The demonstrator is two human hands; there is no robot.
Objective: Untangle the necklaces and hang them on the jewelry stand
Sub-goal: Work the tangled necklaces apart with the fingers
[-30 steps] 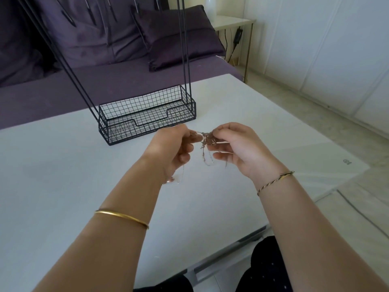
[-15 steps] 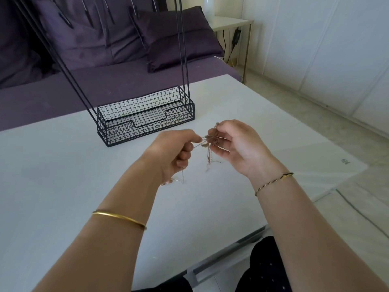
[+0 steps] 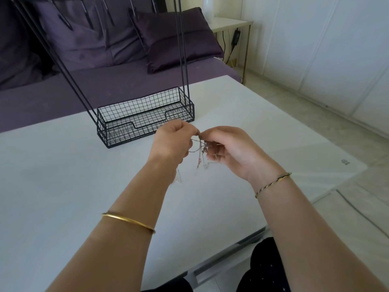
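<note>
A small tangle of thin necklace chains [image 3: 201, 151] hangs between my two hands above the white table [image 3: 63, 175]. My left hand [image 3: 171, 142] pinches one strand at its fingertips, and a loose silver end dangles below it. My right hand [image 3: 228, 150] pinches the knot from the other side, fingers curled round the chains. The fingertips of both hands nearly touch. The black wire jewelry stand [image 3: 145, 118] sits just behind my hands; its basket base is in view and its thin rods rise out of the top of the frame.
A purple sofa [image 3: 84, 85] with cushions runs along the far side of the table. A small side table [image 3: 229, 24] stands at the back right. The table's right edge drops to a pale floor [image 3: 315, 114]. My knees show below the near edge.
My hands have come closer together and lifted slightly toward the stand's basket. The chains now hang in a longer bunch between them.
</note>
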